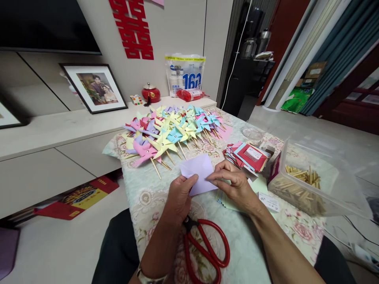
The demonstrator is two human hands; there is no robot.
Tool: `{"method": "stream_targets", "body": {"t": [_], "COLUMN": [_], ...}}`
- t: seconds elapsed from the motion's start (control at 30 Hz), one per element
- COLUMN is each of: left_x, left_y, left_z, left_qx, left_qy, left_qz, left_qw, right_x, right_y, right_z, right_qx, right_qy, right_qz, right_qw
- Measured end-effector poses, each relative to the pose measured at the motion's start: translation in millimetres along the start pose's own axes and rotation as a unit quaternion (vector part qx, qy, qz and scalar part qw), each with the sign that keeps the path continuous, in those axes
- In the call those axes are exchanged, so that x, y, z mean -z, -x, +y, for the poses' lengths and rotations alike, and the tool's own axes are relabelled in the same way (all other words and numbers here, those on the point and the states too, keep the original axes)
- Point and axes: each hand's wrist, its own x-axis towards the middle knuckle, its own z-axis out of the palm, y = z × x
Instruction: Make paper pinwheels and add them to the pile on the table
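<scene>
A folded lilac paper sheet (197,170) is held just above the flowered tablecloth (148,185). My left hand (179,196) pinches its lower left edge, thumb on top. My right hand (232,182) pinches its right edge with the fingertips. Red-handled scissors (207,248) lie on the cloth under my left wrist. Beyond the paper lies a heap of finished paper pinwheels (171,132) in pink, yellow, blue and purple, on wooden sticks.
A stack of coloured paper squares (250,157) sits right of the lilac sheet, pale green sheets (257,185) under my right hand. A clear plastic tub (314,185) of wooden sticks stands at the right. A low cabinet (59,130) with a framed photo (94,87) runs along the left.
</scene>
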Motion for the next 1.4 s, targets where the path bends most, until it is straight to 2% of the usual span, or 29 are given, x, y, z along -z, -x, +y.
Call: {"method": "stream_targets", "body": {"t": [0.23,0.47,1.0,1.4], "left_x": [4.9,2.9,-5.3,-5.2], "left_y": [-3.8,-4.9,-2.2,-3.1], "left_z": [-4.3,-7.9,-7.8,-11.0], "left_qx": [0.005,-0.033,-0.064,-0.057], "left_qy": [-0.023,-0.082,-0.147,-0.159], "left_qz": [0.015,0.061,0.081,0.059], "left_qw": [1.0,0.994,0.984,0.984], "right_x": [4.2,3.8,-4.7,-9.9], "right_y": [0.1,0.4,-0.8,0.1], "right_z": [2.4,1.5,-8.4,-4.1], "right_qx": [0.03,0.034,-0.094,-0.149], "right_qy": [0.01,0.043,0.076,0.104], "right_qz": [-0.055,-0.068,-0.062,-0.06], "right_qw": [0.998,0.996,0.991,0.982]}}
